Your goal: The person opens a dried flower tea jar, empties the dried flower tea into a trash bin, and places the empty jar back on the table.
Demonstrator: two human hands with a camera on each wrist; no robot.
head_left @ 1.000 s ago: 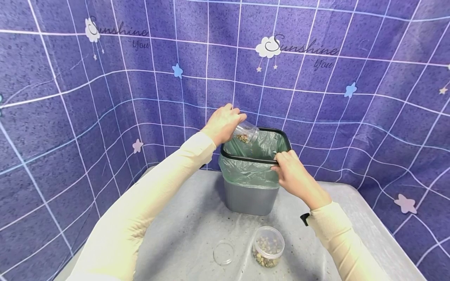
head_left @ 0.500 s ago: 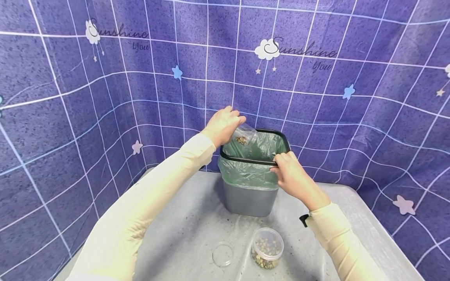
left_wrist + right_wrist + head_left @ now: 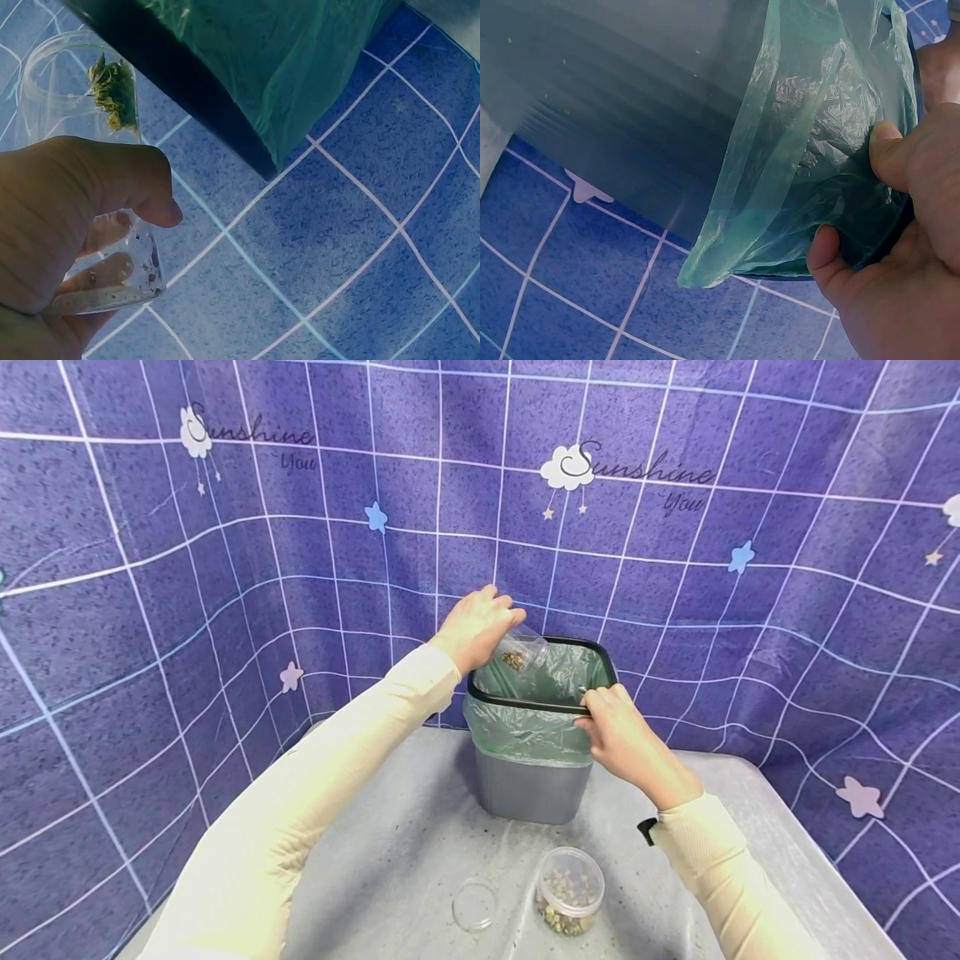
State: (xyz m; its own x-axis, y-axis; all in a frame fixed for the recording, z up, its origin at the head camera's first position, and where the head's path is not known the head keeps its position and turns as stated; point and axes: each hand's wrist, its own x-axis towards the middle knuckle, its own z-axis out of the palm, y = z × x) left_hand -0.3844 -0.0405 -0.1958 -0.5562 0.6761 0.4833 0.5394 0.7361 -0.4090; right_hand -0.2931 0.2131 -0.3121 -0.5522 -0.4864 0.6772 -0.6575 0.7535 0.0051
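Note:
My left hand point(image 3: 480, 628) grips a clear plastic jar point(image 3: 45, 112), tilted over the left side of a grey trash bin point(image 3: 534, 789). A small clump of dried yellow-brown flowers point(image 3: 112, 94) lies inside near the jar's mouth, and dark specks cling near its bottom. A green bin liner point(image 3: 528, 731) is folded over the bin's outside under a black rim point(image 3: 525, 702). My right hand point(image 3: 624, 731) pinches the rim and liner at the bin's near right corner. In the right wrist view, its thumb and a finger press on the liner point(image 3: 817, 142).
A second clear jar point(image 3: 570, 893), partly filled with dried flowers and without a lid, stands on the grey table point(image 3: 390, 860) before the bin. Left of it lies a clear round lid point(image 3: 474, 906). A purple-blue gridded curtain point(image 3: 450, 468) hangs behind and at the sides.
The flower clump stays in the tilted jar, and both hands keep their places on jar and rim. The head view has shifted very slightly.

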